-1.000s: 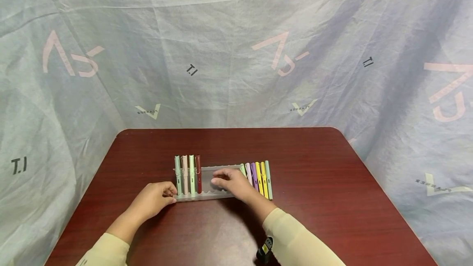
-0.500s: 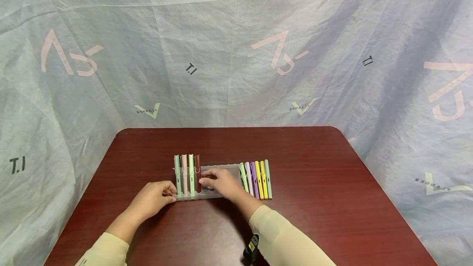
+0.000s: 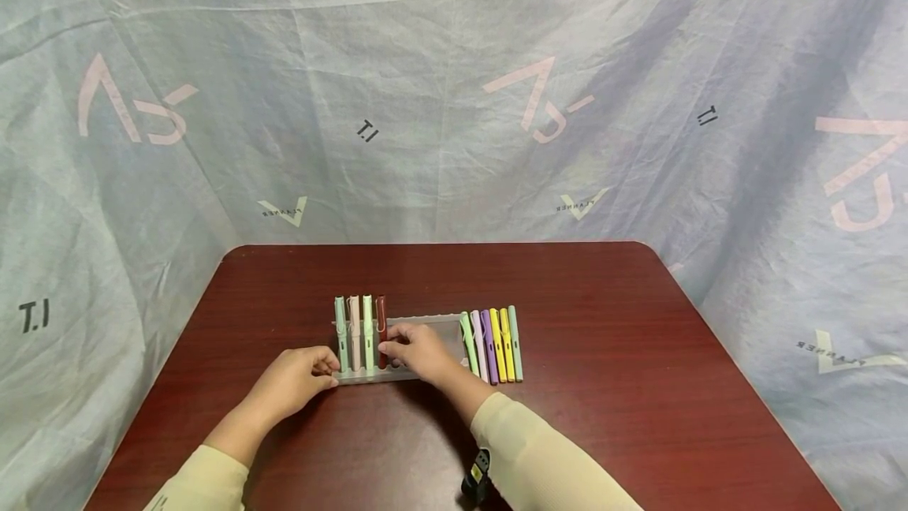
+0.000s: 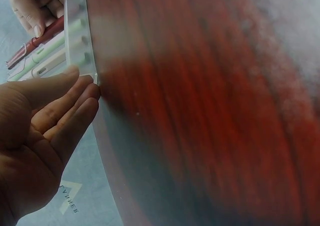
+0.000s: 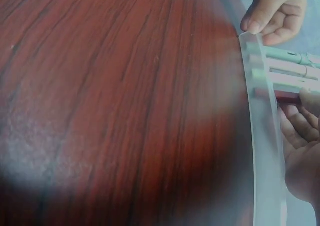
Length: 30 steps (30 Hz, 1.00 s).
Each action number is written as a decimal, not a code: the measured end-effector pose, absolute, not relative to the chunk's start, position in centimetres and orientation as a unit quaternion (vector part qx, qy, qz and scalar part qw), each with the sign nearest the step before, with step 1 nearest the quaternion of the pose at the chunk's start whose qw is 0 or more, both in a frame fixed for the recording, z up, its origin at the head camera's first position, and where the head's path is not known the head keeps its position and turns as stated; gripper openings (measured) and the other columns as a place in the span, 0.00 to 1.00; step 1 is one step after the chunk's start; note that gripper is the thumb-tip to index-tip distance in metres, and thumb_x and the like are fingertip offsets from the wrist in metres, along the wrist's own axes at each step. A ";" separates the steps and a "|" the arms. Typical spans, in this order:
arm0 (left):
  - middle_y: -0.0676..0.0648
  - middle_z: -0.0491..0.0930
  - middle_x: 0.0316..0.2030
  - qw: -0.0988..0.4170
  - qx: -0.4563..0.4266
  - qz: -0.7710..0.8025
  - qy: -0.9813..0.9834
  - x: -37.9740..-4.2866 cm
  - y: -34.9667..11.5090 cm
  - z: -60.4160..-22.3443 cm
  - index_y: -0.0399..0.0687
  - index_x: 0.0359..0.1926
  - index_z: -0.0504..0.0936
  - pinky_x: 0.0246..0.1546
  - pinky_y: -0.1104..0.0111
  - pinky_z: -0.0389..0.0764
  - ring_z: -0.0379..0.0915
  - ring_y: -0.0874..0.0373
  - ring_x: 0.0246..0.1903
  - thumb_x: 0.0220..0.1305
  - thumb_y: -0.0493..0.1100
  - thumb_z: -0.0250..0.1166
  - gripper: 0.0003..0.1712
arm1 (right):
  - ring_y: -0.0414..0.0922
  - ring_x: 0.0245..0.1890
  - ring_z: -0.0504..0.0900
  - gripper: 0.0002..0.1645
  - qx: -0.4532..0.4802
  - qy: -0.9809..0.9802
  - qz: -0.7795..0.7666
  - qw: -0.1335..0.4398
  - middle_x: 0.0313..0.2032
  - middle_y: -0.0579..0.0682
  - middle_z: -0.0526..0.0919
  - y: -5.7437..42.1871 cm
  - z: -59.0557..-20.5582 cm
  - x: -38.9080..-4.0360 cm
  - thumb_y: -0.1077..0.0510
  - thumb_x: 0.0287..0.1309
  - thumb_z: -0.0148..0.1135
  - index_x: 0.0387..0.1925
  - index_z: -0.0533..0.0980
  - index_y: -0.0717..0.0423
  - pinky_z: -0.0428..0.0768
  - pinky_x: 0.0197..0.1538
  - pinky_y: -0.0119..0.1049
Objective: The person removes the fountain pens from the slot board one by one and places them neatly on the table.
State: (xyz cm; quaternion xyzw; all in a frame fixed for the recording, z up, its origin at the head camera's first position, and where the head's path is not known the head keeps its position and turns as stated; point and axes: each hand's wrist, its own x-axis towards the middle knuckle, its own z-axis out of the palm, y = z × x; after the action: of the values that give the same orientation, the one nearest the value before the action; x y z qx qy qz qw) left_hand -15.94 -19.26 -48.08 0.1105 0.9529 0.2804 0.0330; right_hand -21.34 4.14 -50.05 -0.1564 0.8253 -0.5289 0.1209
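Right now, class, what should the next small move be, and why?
Probably a gentle lift of the dark red pen: the right grip pinches it, bare tray lies on one side with only the pale green pen close on the other, and the left grip holds the tray's corner, which should keep it steady.

The left hand [image 3: 292,381] and right hand [image 3: 426,353] are bare, the left sleeve [image 3: 209,475] pale cream with dark marks [image 3: 159,503], the right sleeve [image 3: 546,456] matching, a black, yellow-patched device [image 3: 471,484] near its cuff [image 3: 488,420].
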 end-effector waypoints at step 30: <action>0.56 0.84 0.31 0.018 0.121 0.271 0.955 -15.7 -19.2 -48.0 0.55 0.33 0.82 0.39 0.62 0.79 0.80 0.61 0.35 0.55 0.40 0.73 0.08 | 0.53 0.28 0.85 0.13 -0.138 0.765 -0.621 0.105 0.32 0.51 0.81 10.2 -49.2 -21.0 0.55 0.61 0.67 0.38 0.77 0.62 0.85 0.34 0.45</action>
State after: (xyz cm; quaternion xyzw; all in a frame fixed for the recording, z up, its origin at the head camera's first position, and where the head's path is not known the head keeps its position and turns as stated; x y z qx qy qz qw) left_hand -15.71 -19.20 -48.01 0.1212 0.9547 0.2712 0.0178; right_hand -20.98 10.22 -49.17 -0.1377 0.7648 -0.6206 0.1047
